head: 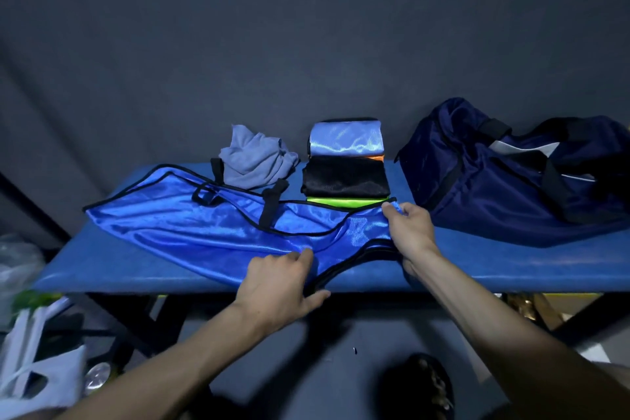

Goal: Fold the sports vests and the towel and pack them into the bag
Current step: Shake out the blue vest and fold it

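Blue satin with black trim: one vest (211, 228) lies spread across the near half of the blue padded bench (511, 262), its edge hanging just over the front lip. Both hands are on it. The left hand (283, 286) grips the black-edged hem at the bench's front edge, thumb under the trim. The right hand (409, 232) pinches the vest's right end, fingers curled round the cloth. Behind the vest sits one stack (346, 167) of folded vests showing four colours: pale blue on top, a sliver of orange, black, then green at the bottom. Left of the stack one grey towel (255, 160) sits crumpled, unfolded. One navy bag (504, 174) rests at the bench's right end, near the stack.
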{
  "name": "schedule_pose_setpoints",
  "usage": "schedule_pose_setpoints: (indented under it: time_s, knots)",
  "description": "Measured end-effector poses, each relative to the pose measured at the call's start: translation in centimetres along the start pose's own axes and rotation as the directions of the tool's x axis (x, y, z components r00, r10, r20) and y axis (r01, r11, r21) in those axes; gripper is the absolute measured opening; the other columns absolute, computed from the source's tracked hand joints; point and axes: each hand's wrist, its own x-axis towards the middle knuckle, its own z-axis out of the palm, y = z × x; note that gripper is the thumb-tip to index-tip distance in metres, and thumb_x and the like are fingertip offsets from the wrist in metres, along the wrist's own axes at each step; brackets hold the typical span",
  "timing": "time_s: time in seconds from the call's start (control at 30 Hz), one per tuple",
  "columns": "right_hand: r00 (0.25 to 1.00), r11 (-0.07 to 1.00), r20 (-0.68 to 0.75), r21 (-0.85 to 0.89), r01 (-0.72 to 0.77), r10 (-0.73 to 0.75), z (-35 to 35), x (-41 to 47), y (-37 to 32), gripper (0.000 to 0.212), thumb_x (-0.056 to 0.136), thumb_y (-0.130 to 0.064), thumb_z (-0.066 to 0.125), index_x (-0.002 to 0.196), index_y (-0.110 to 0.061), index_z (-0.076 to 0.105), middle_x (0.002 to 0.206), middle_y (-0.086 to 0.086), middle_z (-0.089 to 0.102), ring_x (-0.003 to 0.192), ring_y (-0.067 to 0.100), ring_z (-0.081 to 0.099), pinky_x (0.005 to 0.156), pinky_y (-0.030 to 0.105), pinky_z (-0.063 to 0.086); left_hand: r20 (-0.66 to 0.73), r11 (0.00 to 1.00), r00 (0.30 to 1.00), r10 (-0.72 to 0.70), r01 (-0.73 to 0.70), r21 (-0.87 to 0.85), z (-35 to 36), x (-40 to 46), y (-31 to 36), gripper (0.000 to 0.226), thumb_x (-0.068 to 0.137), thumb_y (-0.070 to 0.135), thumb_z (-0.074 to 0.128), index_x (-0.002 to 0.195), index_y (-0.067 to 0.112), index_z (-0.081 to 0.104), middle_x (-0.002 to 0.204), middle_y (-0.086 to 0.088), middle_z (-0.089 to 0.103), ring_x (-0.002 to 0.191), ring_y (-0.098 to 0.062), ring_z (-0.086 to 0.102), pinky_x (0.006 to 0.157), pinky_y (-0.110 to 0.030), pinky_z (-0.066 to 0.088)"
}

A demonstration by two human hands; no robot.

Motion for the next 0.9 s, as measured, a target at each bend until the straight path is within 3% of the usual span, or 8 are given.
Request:
schedule_pose_setpoints:
  time_s: [0.13, 0.3, 0.4, 0.5, 0.57, 0.63, 0.77, 0.9]
  knots:
    - [1.0, 1.0, -0.024, 0.018, -0.001, 0.001, 0.2, 0.0, -0.8, 0.045, 0.093, -0.034, 0.065, 0.063, -0.022, 0.034, 0.06, 0.002, 0.034, 0.06, 0.022, 0.034, 0.061, 0.036, 0.031, -0.049, 1.0, 0.999, 0.003, -0.001, 0.027, 0.5, -0.1, 0.9, 0.042, 0.092, 0.052, 0.047, 0.118, 0.019, 0.048, 0.112, -0.004, 0.065, 0.099, -0.034, 0.067, 0.067, -0.038, 0.036]
    - [1.0, 1.0, -0.019, 0.029, -0.007, 0.007, 0.1, 0.0, -1.5, 0.035, 0.092, -0.033, 0.066, 0.07, -0.017, 0.044, 0.066, 0.007, 0.042, 0.061, 0.021, 0.04, 0.062, 0.034, 0.035, 0.053, 1.0, 0.999, 0.01, -0.009, -0.021, -1.2, -0.5, -0.1, 0.025, 0.092, 0.039, 0.047, 0.11, 0.022, 0.047, 0.115, -0.001, 0.063, 0.103, -0.034, 0.063, 0.069, -0.038, 0.034]
    - [1.0, 0.999, 0.016, 0.041, -0.011, 0.01, -0.7, -0.1, -1.6, 0.026, 0.091, -0.029, 0.066, 0.075, -0.014, 0.052, 0.068, 0.008, 0.046, 0.065, 0.021, 0.043, 0.063, 0.034, 0.035, 0.096, 0.954, 0.988, 0.117, -0.085, -0.288, -2.3, -0.7, -1.8, 0.009, 0.085, 0.035, 0.053, 0.09, 0.027, 0.049, 0.093, 0.004, 0.067, 0.087, -0.026, 0.062, 0.071, -0.035, 0.043]
    - [0.999, 0.998, 0.026, 0.041, -0.045, 0.044, -2.1, -0.7, -1.3, 0.014, 0.089, -0.023, 0.065, 0.081, -0.014, 0.059, 0.071, 0.008, 0.051, 0.068, 0.021, 0.048, 0.064, 0.033, 0.036, 0.148, 0.77, 0.955, 0.258, -0.11, -0.629, -3.1, -0.2, -3.3, 0.016, 0.093, 0.04, 0.063, 0.08, 0.03, 0.061, 0.072, 0.012, 0.064, 0.069, -0.004, 0.057, 0.07, -0.027, 0.048]
    - [0.997, 0.998, 0.037, 0.001, -0.062, 0.062, -3.1, -1.0, -0.9, 0.012, 0.09, -0.021, 0.065, 0.083, -0.013, 0.06, 0.074, 0.008, 0.051, 0.07, 0.021, 0.048, 0.062, 0.033, 0.034, 0.129, 0.752, 0.969, 0.209, -0.075, -0.655, -2.6, 1.2, -5.3, 0.024, 0.096, 0.045, 0.064, 0.086, 0.024, 0.069, 0.073, 0.012, 0.067, 0.068, 0.0, 0.058, 0.071, -0.027, 0.051]
    - [0.996, 0.995, 0.047, -0.067, -0.076, 0.079, -4.1, -1.3, -0.5, 0.013, 0.091, -0.023, 0.064, 0.084, -0.014, 0.058, 0.074, 0.008, 0.05, 0.069, 0.021, 0.047, 0.055, 0.031, 0.034, 0.08, 0.84, 0.986, 0.149, -0.084, -0.537, -1.6, 2.6, -7.9, 0.02, 0.093, 0.048, 0.065, 0.09, 0.028, 0.069, 0.08, 0.014, 0.065, 0.075, 0.0, 0.059, 0.078, -0.034, 0.052]
    - [0.993, 0.987, 0.07, -0.14, -0.084, 0.094, -5.0, -1.4, -0.1, 0.021, 0.094, -0.023, 0.063, 0.081, -0.014, 0.05, 0.068, 0.009, 0.043, 0.055, 0.02, 0.043, 0.038, 0.021, 0.034, 0.006, 0.92, 0.997, 0.077, -0.069, -0.387, 0.1, 3.9, -10.1, 0.023, 0.087, 0.048, 0.068, 0.098, 0.032, 0.055, 0.098, 0.012, 0.052, 0.095, -0.015, 0.052, 0.087, -0.041, 0.049]
    - [0.991, 0.984, 0.106, -0.166, -0.066, 0.085, -4.9, -1.1, -0.2, 0.024, 0.095, -0.025, 0.062, 0.078, -0.015, 0.049, 0.065, 0.01, 0.041, 0.05, 0.021, 0.042, 0.04, 0.027, 0.036, -0.064, 0.764, 0.978, -0.199, 0.114, -0.635, -0.4, 6.0, -9.1, 0.033, 0.087, 0.047, 0.071, 0.096, 0.023, 0.05, 0.095, 0.003, 0.058, 0.085, -0.021, 0.057, 0.077, -0.04, 0.049]
